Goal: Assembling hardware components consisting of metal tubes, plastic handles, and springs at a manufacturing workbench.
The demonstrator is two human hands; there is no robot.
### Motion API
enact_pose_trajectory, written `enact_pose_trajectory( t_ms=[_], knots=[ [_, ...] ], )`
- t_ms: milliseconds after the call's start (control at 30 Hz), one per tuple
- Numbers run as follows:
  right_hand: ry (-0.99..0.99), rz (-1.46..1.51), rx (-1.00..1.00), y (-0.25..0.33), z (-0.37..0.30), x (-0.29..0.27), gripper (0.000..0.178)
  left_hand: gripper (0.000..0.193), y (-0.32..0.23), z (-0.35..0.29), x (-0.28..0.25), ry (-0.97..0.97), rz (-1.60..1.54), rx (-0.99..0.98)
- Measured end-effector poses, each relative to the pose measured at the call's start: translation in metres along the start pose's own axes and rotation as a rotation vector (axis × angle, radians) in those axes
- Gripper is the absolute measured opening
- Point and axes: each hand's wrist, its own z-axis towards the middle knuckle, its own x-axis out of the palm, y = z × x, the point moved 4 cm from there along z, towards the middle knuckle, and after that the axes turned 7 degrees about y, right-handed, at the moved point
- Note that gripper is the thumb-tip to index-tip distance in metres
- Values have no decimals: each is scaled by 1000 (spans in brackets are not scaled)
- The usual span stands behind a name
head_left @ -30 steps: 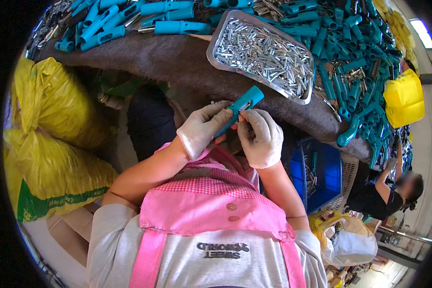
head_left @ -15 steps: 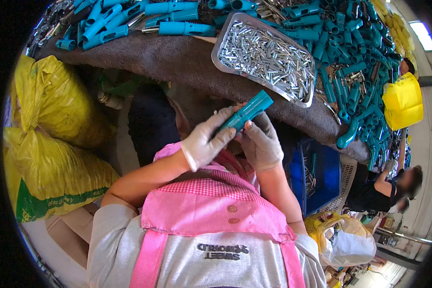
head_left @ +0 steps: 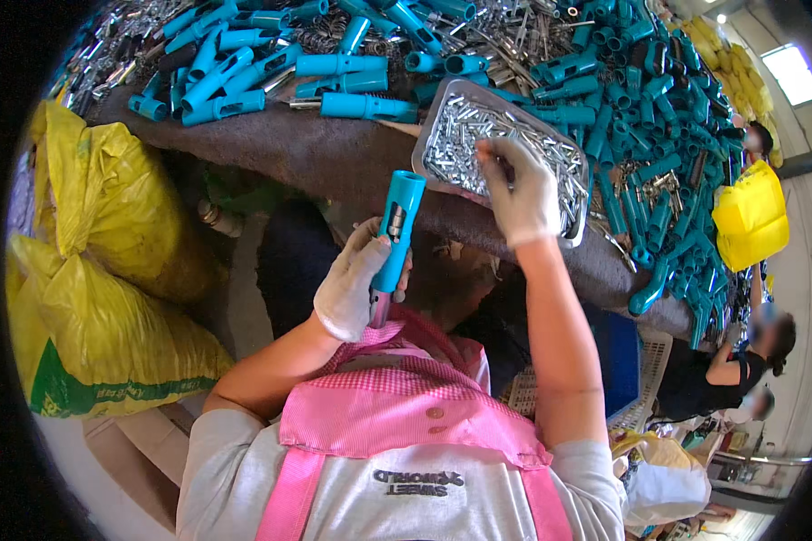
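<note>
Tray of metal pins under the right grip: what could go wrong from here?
The gloved right grip hangs over loosely heaped metal pins, so some might scatter. The tray sits near the edge of the cloth-covered table; a knock could spill it. Only the left grip holds the slotted teal housing, which could slip.

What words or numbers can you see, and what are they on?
Light grey fabric shirt: dark printed letters across the front, upside down here; I won't copy them out.
Bulging yellow plastic sack with a green band: printing too small and blurred to read.
</note>
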Motion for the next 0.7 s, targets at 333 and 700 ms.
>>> enact_pose_trajectory(
  t_ms=[333,700],
  knots=[
    [380,-280,215,-35,30,22,29,33,11,0,-10,54,-192,-205],
    [-58,249,240,-61,0,8,17,29,7,10,-9,-15,-231,-198]
  ],
)
